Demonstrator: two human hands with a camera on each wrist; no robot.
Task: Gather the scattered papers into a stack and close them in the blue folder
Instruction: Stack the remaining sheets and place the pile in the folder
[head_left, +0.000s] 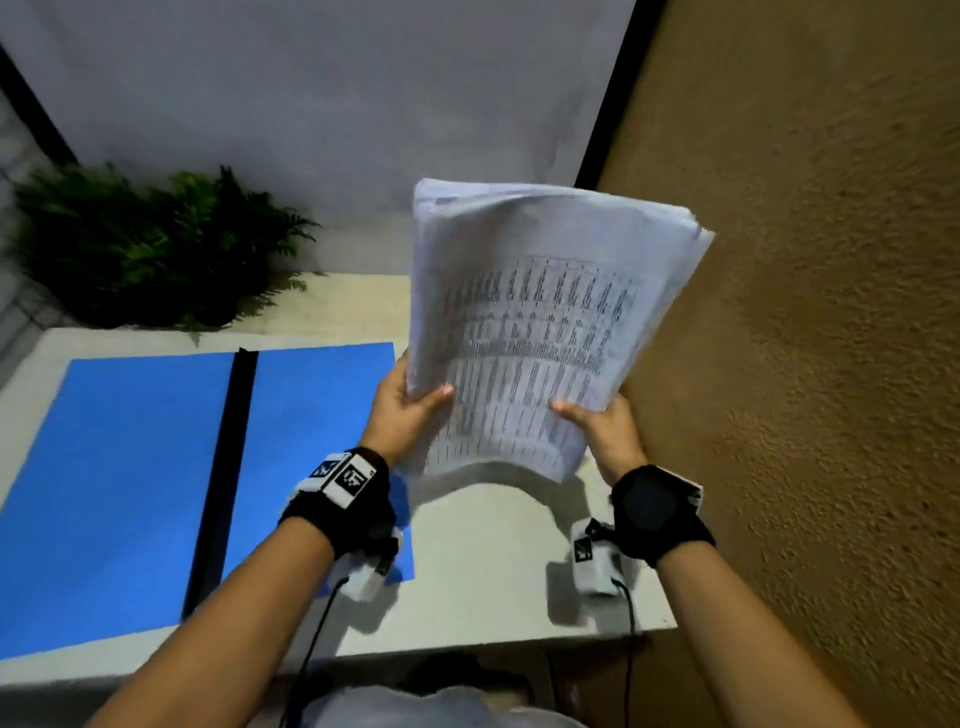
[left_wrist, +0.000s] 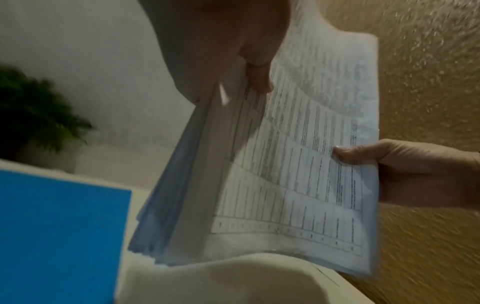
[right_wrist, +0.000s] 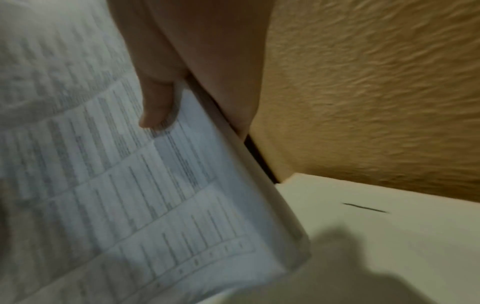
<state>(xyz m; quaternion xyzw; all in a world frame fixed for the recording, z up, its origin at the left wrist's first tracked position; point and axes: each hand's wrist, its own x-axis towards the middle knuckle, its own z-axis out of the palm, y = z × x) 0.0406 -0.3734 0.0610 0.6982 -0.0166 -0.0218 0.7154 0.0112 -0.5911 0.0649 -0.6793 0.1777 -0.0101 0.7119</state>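
Note:
A thick stack of printed papers (head_left: 540, 322) stands nearly upright above the right part of the table, its bottom edge bowed just over the surface. My left hand (head_left: 410, 405) grips its left edge, thumb on the front sheet. My right hand (head_left: 597, 421) grips the right edge the same way. The left wrist view shows the stack (left_wrist: 285, 164) edge-on with both thumbs on the printed face. In the right wrist view my thumb (right_wrist: 158, 102) presses the top sheet (right_wrist: 116, 185). The blue folder (head_left: 130, 467) lies open flat on the table's left, black spine (head_left: 228, 457) in the middle.
A green fern-like plant (head_left: 150, 249) stands at the table's back left. A textured tan wall (head_left: 805, 312) runs close along the table's right edge. A white backdrop (head_left: 311, 104) hangs behind. Bare white table (head_left: 493, 571) shows under the stack.

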